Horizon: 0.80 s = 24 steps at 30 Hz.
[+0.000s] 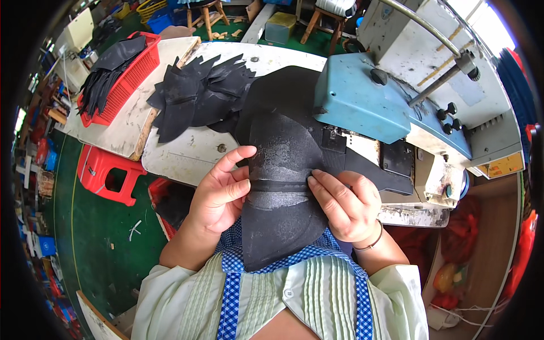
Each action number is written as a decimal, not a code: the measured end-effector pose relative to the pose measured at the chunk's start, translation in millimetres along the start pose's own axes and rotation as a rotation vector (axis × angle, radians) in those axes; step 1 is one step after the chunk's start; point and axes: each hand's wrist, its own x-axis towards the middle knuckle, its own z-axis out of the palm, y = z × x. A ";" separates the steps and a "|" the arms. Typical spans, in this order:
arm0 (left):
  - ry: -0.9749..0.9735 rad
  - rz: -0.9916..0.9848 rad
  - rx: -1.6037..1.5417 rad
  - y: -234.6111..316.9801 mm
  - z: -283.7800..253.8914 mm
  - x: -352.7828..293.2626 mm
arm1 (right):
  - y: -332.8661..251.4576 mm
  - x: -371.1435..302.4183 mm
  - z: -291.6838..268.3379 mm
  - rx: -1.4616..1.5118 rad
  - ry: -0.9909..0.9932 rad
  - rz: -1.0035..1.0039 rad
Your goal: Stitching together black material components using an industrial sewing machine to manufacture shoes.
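In front of my chest I hold a black leather-like piece [280,221] with a seam across its middle. Pale scuffed bands run along both sides of that seam. My left hand [220,192] grips the left edge at the seam, thumb against the edge and index finger raised; its other fingers are partly hidden. At the right end of the seam, my right hand [347,203] pinches the edge, fingertips on the surface and thumb out of sight. Just beyond is the blue-headed sewing-type machine [362,99], with a black sheet-like surface [283,85] beside it.
Several similar black pieces [192,96] lie heaped on the white worktable [184,150] to the left. A red basket [133,73] holds more black pieces at the far left. A red plastic stool [110,173] stands below on the green floor. Wooden stools [323,20] are at the back.
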 end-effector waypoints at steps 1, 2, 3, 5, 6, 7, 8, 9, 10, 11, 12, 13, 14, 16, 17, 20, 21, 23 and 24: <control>0.022 0.056 0.083 0.6 4.9 3.9 | 1.1 -1.2 -0.7 -0.018 -0.018 0.029; -0.007 0.231 0.423 1.0 -2.5 9.5 | 2.7 -2.5 -1.0 -0.035 -0.035 0.057; 0.126 0.494 0.949 3.3 3.4 12.8 | 7.5 -5.7 -0.2 0.031 -0.108 0.123; 0.266 0.974 1.699 10.2 19.7 26.5 | 19.3 -13.7 7.4 0.089 -0.130 0.171; 0.119 0.991 1.858 13.5 32.5 31.1 | 19.2 -11.7 4.8 0.163 -0.161 0.200; -0.127 0.924 1.953 14.3 44.1 42.1 | 20.8 -12.1 4.7 0.156 -0.163 0.207; -0.305 0.796 1.937 8.7 51.1 50.6 | 21.2 -10.1 6.6 0.194 -0.180 0.206; -0.354 0.683 1.985 -1.4 52.4 56.3 | 22.3 -9.1 8.0 0.232 -0.197 0.206; -0.375 0.531 2.028 -8.4 47.9 63.0 | 23.9 -8.3 8.6 0.272 -0.202 0.221; -0.349 0.545 2.038 -10.6 46.4 65.9 | 24.8 -7.6 9.1 0.275 -0.199 0.219; -0.347 0.544 2.042 -9.5 47.0 67.9 | 25.0 -6.9 9.6 0.271 -0.185 0.235; -0.347 0.571 2.041 -9.9 48.1 70.9 | 25.4 -8.5 10.0 0.263 -0.174 0.258; -0.347 0.596 2.039 -10.7 48.9 73.5 | 25.5 -8.7 10.5 0.262 -0.176 0.264; -0.339 0.607 2.045 -13.5 50.4 77.1 | 25.8 -7.3 11.2 0.229 -0.162 0.295; -0.326 0.621 2.052 -14.8 51.3 78.3 | 26.8 -7.6 11.5 0.233 -0.162 0.296; -0.323 0.603 2.054 -16.1 55.6 81.2 | 28.6 -9.0 13.0 0.243 -0.157 0.321; -0.325 0.601 2.054 -16.3 56.0 82.0 | 29.2 -10.2 13.7 0.251 -0.141 0.332; -0.313 0.583 2.057 -18.0 56.8 83.1 | 30.4 -12.4 14.7 0.258 -0.126 0.347; -0.310 0.581 2.070 -18.4 57.4 83.1 | 30.7 -13.0 15.3 0.268 -0.125 0.357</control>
